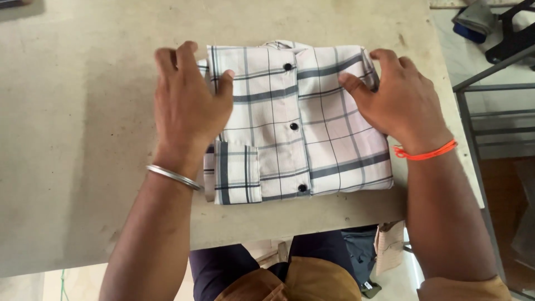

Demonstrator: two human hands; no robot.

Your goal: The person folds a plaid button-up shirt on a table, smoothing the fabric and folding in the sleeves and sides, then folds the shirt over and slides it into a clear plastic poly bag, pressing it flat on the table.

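Soft, light folded checked shirt (295,122) lies between my hands; left hand (186,106) and right hand (398,97) press flat, apart, on its side edges, where I judge it is best held.

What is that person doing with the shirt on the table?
A person has both hands on a folded checked shirt lying on a grey table. The left hand presses flat on the shirt's left side, and the right hand rests on its right edge. The shirt is buttoned, with its pocket showing near the left wrist.
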